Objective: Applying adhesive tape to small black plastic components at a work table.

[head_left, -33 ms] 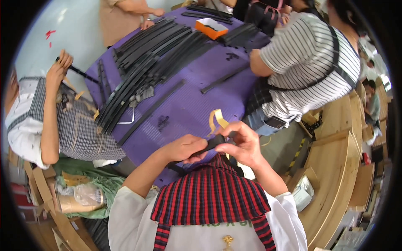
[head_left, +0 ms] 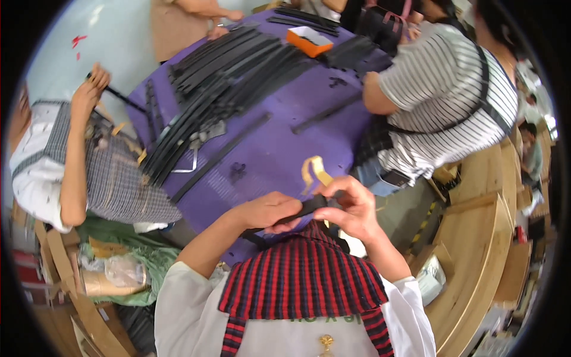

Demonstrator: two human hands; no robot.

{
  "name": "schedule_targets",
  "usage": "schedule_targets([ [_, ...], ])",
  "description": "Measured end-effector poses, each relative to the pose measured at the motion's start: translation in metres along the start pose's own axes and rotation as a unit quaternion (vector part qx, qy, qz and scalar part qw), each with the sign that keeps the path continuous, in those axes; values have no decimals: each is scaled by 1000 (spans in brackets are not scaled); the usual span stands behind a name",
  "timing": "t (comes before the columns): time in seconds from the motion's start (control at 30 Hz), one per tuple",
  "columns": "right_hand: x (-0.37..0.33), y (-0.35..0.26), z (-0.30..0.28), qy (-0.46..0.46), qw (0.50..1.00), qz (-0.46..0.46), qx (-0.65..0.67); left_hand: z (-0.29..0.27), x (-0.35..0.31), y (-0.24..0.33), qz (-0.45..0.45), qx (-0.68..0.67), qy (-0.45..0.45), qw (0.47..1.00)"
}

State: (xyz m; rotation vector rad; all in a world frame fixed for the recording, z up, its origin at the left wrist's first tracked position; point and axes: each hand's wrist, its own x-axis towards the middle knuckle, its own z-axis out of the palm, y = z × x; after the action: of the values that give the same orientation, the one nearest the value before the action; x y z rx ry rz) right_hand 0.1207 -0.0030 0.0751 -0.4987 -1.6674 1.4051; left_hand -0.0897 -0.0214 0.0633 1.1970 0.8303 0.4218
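Close to my apron, a black strip [head_left: 309,206] runs between my two hands. My left hand [head_left: 270,212] is closed around it, thumb on top. At the strip's right end, my right hand [head_left: 352,205] pinches with thumb and index finger. A curled length of pale yellow tape [head_left: 322,171] sticks up by the right fingertips; whether it is attached to the strip I cannot tell. Beyond my hands lies a purple table [head_left: 270,160] with a small cluster of black pieces [head_left: 238,171] and a single long black strip [head_left: 226,156] on it.
Many black strips [head_left: 229,74] lie piled across the table, near an orange box [head_left: 309,41]. A co-worker in a striped shirt [head_left: 443,83] stands at right; another in a checked apron [head_left: 122,172] holds a black strip at left. Wooden shelving [head_left: 470,238] is at my right.
The whole view has shifted slightly, so the table and co-workers sit a little farther right. Both my hands keep the same hold on the black strip.
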Motion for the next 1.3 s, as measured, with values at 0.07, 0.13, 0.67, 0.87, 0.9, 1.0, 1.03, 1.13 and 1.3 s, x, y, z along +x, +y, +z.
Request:
schedule_targets([
  [0.07,-3,3,0,-17,999,-45,-4,-1,-3,5,-39,-31,-90,995],
  [0.13,-8,2,1,-18,999,-28,27,-1,-7,3,-43,-69,-132,988],
  [0.67,12,67,-28,228,963,141,35,-21,-33,-144,32,339,385,858],
  [0.87,-30,84,-27,173,944,278,-43,-92,-35,-151,-20,479,532,698],
  [0.9,-38,86,-25,154,943,293,-37,-104,-33,-148,-18,502,536,678],
  [1.0,-51,88,-21,110,936,328,-62,-135,-17,-153,-1,540,542,644],
  [1.03,-53,85,-20,101,933,337,-71,-142,-12,-153,11,553,544,631],
  [1.13,-61,82,-23,102,928,346,-94,-158,-2,-151,-21,565,515,644],
  [1.3,-68,79,-21,122,920,365,-81,-169,9,-144,-35,554,499,666],
])
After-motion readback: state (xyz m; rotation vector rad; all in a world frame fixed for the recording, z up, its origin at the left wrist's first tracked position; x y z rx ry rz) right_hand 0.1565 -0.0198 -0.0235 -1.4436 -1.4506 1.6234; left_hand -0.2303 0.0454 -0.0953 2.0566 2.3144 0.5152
